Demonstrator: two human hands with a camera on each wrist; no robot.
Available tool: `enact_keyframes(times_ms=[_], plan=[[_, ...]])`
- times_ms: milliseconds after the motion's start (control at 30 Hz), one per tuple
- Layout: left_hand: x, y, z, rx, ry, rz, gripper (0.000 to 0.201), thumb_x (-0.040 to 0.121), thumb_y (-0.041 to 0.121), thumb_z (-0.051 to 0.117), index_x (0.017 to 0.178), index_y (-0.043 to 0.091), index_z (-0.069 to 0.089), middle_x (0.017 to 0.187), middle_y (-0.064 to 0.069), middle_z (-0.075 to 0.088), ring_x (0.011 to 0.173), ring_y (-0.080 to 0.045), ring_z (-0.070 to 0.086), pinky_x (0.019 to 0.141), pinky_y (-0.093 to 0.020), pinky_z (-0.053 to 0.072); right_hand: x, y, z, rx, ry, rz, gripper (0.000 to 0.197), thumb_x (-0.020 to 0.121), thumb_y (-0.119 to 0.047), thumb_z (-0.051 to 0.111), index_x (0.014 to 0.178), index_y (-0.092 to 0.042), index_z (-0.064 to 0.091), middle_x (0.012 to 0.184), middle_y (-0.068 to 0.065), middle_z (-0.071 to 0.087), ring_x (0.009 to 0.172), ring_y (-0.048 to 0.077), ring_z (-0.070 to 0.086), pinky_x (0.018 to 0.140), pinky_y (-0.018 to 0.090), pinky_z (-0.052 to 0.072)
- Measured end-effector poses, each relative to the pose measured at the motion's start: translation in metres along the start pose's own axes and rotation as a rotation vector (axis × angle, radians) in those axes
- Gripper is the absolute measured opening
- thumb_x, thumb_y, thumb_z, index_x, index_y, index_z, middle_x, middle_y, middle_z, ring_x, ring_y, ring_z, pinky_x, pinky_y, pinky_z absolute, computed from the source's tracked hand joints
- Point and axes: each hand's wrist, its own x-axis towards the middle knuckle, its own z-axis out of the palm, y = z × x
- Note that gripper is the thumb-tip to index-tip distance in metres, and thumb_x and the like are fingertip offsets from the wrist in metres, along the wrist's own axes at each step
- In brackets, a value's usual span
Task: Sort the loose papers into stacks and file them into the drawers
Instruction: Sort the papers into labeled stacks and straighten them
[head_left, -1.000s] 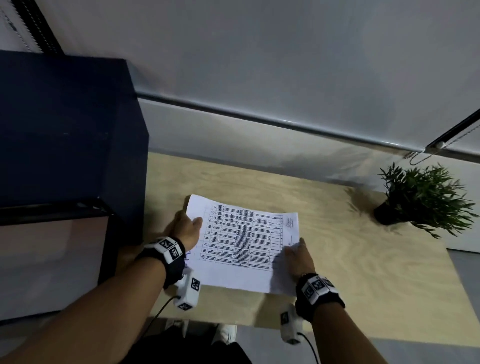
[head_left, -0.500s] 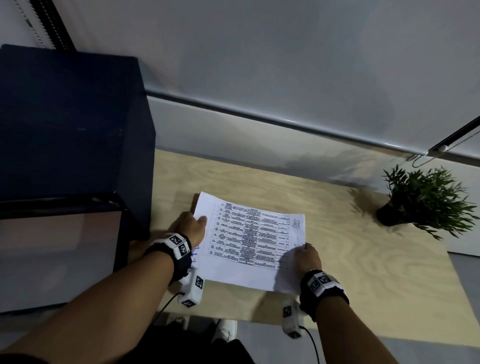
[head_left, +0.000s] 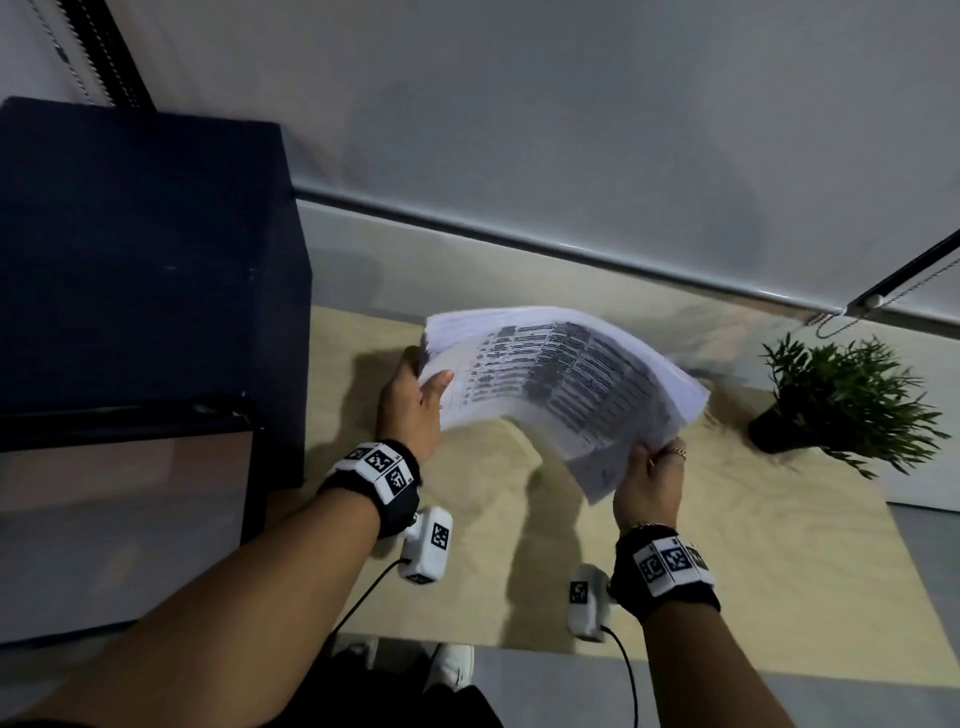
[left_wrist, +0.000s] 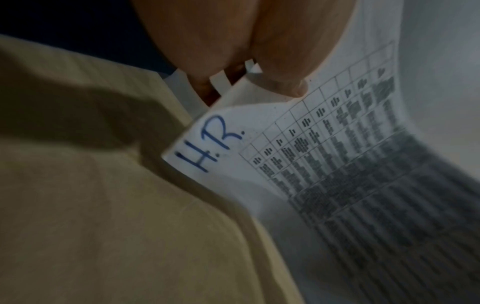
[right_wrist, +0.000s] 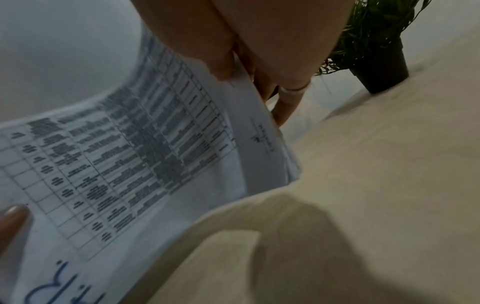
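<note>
A stack of printed papers (head_left: 566, 379) is held up off the wooden surface (head_left: 727, 545), bowed into an arch between the two hands. The left hand (head_left: 410, 405) grips the stack's left edge, thumb on top of the top sheet and fingers underneath; in the left wrist view its fingers (left_wrist: 283, 61) pinch the sheets just above a corner marked "H.R." in blue ink (left_wrist: 210, 142). The right hand (head_left: 649, 483) clamps the stack's near right corner, thumb over the top and the other fingers curled below, a ring showing on one finger. In the right wrist view the thumb (right_wrist: 221, 63) presses the top sheet beside the printed table, and the sheet edges fan slightly apart under it. The top sheet carries a grid of dense text, blurred in all views.

Taking the stack as landmark: a dark blue cabinet (head_left: 140, 260) stands to its left, at the surface's left edge, with a paler front panel below its dark top. A small potted plant (head_left: 841, 400) in a dark pot stands on the surface to the stack's right, well apart from it. Behind the stack runs a pale wall (head_left: 571, 130). Below the stack, the surface shows its shadow
</note>
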Motion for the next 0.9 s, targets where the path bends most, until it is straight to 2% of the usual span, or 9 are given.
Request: enact_keyframes(times_ms=[133,200,333,433,533,600,767,833,900], plan=[[-0.003,-0.024,-0.002,0.110,-0.092,-0.012,0.035,0.095,0.011,0.061,0.128,0.004,0.053,0.120,-0.012,0.067,0.110,-0.026,0.063,0.091,-0.023,0.041,-0.013,0.019,0.003,-0.114,-0.038,0.083,0.035,0.101,-0.010,0.043,0.134,-0.001,0.043,0.116,0.010,0.056,0.107,0.020,0.053,0.082,0.025,0.032],[-0.005,-0.031,0.000,0.162,-0.133,-0.003,0.037,0.095,0.009,0.060,0.131,0.006,0.051,0.123,-0.012,0.066,0.112,-0.027,0.062,0.089,-0.020,0.038,-0.015,0.022,0.004,-0.163,-0.038,0.149,0.033,0.101,-0.012,0.043,0.131,0.002,0.045,0.121,0.021,0.059,0.108,0.032,0.057,0.079,0.026,0.032],[0.002,-0.022,0.000,0.105,-0.074,-0.036,0.028,0.097,0.012,0.058,0.124,0.007,0.054,0.115,-0.012,0.070,0.101,-0.026,0.066,0.081,-0.024,0.043,-0.006,0.011,-0.004,-0.062,0.008,0.110,0.018,0.102,-0.009,0.042,0.118,-0.002,0.046,0.104,0.015,0.055,0.093,0.025,0.053,0.069,0.024,0.037],[0.009,-0.023,-0.003,0.269,-0.109,-0.165,0.036,0.098,0.020,0.057,0.130,0.004,0.055,0.121,-0.016,0.067,0.110,-0.033,0.064,0.085,-0.033,0.048,0.002,0.022,-0.005,-0.233,-0.112,0.174,0.037,0.102,-0.014,0.045,0.138,-0.007,0.040,0.107,0.014,0.058,0.095,0.032,0.056,0.076,0.031,0.037],[0.003,-0.044,-0.011,0.554,-0.283,-0.396,0.043,0.098,0.032,0.051,0.126,0.000,0.055,0.124,-0.021,0.063,0.110,-0.037,0.063,0.083,-0.036,0.050,-0.005,0.052,0.003,-0.472,-0.354,0.313,0.051,0.100,-0.012,0.042,0.149,-0.010,0.030,0.137,0.021,0.053,0.117,0.038,0.055,0.093,0.038,0.045],[-0.006,-0.052,-0.014,0.624,-0.326,-0.453,0.042,0.097,0.034,0.047,0.120,0.000,0.054,0.125,-0.022,0.063,0.110,-0.039,0.062,0.089,-0.039,0.051,-0.014,0.058,0.007,-0.537,-0.401,0.380,0.059,0.099,-0.011,0.041,0.154,-0.013,0.020,0.148,0.020,0.042,0.130,0.039,0.047,0.104,0.038,0.040],[-0.005,-0.049,-0.009,0.556,-0.265,-0.440,0.046,0.098,0.028,0.054,0.135,0.001,0.047,0.136,-0.018,0.054,0.123,-0.036,0.055,0.099,-0.037,0.043,-0.026,0.064,0.005,-0.432,-0.294,0.454,0.057,0.096,-0.015,0.049,0.150,-0.018,0.031,0.141,0.021,0.051,0.120,0.041,0.054,0.099,0.043,0.048],[-0.003,-0.045,-0.007,0.510,-0.271,-0.404,0.046,0.097,0.027,0.056,0.136,0.004,0.049,0.138,-0.014,0.054,0.124,-0.033,0.054,0.097,-0.032,0.042,-0.029,0.063,-0.001,-0.284,-0.149,0.513,0.062,0.092,-0.017,0.062,0.148,-0.015,0.036,0.139,0.022,0.053,0.117,0.042,0.056,0.095,0.050,0.051],[-0.006,-0.043,-0.003,0.355,-0.266,-0.399,0.044,0.098,0.019,0.055,0.139,0.005,0.047,0.135,-0.012,0.056,0.124,-0.032,0.055,0.094,-0.028,0.042,-0.032,0.063,-0.006,-0.053,0.040,0.612,0.073,0.086,-0.016,0.072,0.148,-0.008,0.034,0.139,0.023,0.051,0.119,0.040,0.056,0.093,0.045,0.051]])
